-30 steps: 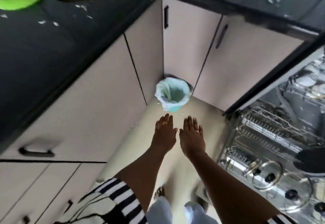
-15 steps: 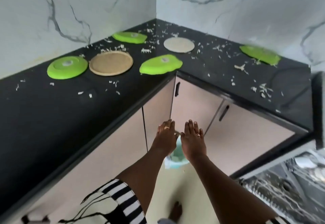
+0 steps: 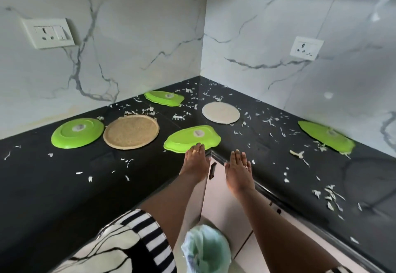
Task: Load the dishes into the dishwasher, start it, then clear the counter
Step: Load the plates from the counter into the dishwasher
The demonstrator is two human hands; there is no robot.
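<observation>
Several plates lie face down on the black L-shaped counter (image 3: 53,187). A green oval plate (image 3: 190,137) sits at the inner corner edge, and my left hand (image 3: 196,161) is flat with its fingertips touching that plate's near rim. My right hand (image 3: 239,171) hovers open over the counter edge just to the right, holding nothing. A round green plate (image 3: 77,132) and a woven tan plate (image 3: 131,131) lie to the left. Another green plate (image 3: 164,98) and a pale round plate (image 3: 220,112) lie farther back. One more green plate (image 3: 325,136) rests at the right by the wall.
White food scraps (image 3: 330,195) are scattered over the counter. A small bin with a pale green liner (image 3: 205,249) stands on the floor below my arms, by the beige cabinet doors (image 3: 225,204). Marble walls with two sockets (image 3: 50,33) back the counter.
The view has lifted from the floor and the dishwasher rack to the counter. Both hands rose and spread apart, and my left hand reached the near green oval plate.
</observation>
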